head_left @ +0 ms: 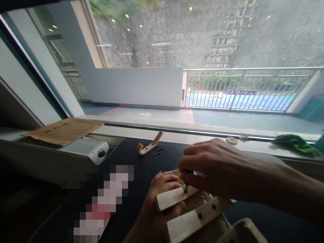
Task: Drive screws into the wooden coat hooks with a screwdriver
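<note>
Leftward, a brown cardboard sheet [62, 130] is lying over a white ribbed unit [84, 148] at the counter's [131, 158] far left edge, and a blurred-out patch is covering the near-left part of the dark top. Open dark surface is stretching between that unit and the hands. A curved wooden hook [149, 145] is lying near the back edge, its long arm pointing up and to the right, with small dark screws [157, 152] just beside it.

Nearer the middle, the left hand [157, 202] is wrapping its grip around a pale wooden block [172, 197], whose long axis is running left to right, rising slightly rightward. The right hand [210, 167] is pinching its grip narrowly on a small dark screw [186, 187] standing upright on that block. Another pale slat [199, 216] with two holes is lying just beside. Farther right, a green cloth [296, 143] is resting on the windowsill [202, 130].
</note>
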The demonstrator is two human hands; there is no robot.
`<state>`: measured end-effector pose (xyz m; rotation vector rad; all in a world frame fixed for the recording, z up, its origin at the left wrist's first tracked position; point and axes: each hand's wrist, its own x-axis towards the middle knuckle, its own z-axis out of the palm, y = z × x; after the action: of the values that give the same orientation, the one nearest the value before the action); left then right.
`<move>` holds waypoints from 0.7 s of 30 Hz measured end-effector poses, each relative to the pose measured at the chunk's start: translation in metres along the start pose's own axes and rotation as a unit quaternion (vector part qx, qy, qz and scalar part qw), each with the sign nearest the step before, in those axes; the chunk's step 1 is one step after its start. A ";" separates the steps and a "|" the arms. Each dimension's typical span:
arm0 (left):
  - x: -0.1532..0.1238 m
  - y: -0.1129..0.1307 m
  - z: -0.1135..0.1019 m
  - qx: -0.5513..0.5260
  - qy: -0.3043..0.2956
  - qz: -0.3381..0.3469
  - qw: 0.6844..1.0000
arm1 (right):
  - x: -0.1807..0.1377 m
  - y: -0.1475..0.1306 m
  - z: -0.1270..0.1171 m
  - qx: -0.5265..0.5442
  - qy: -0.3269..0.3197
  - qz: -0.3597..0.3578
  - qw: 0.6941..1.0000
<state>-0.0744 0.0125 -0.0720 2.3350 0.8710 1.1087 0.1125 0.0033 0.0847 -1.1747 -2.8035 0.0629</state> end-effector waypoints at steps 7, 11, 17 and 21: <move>-0.005 -0.008 0.005 -0.018 0.027 0.015 0.999 | 0.000 0.006 0.012 0.012 -0.006 -0.013 1.000; -0.005 -0.011 0.006 -0.016 0.022 0.015 1.000 | 0.002 0.006 0.020 -0.014 0.019 0.038 0.999; -0.004 -0.010 0.004 -0.023 0.020 0.015 0.999 | 0.004 0.003 0.022 -0.035 0.051 0.110 0.992; -0.004 -0.005 0.003 -0.031 0.014 -0.002 0.999 | 0.001 0.000 0.012 -0.050 0.029 0.059 0.997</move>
<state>-0.0759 0.0135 -0.0792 2.2713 0.8403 1.1532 0.1102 0.0037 0.0730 -1.3411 -2.7139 -0.1005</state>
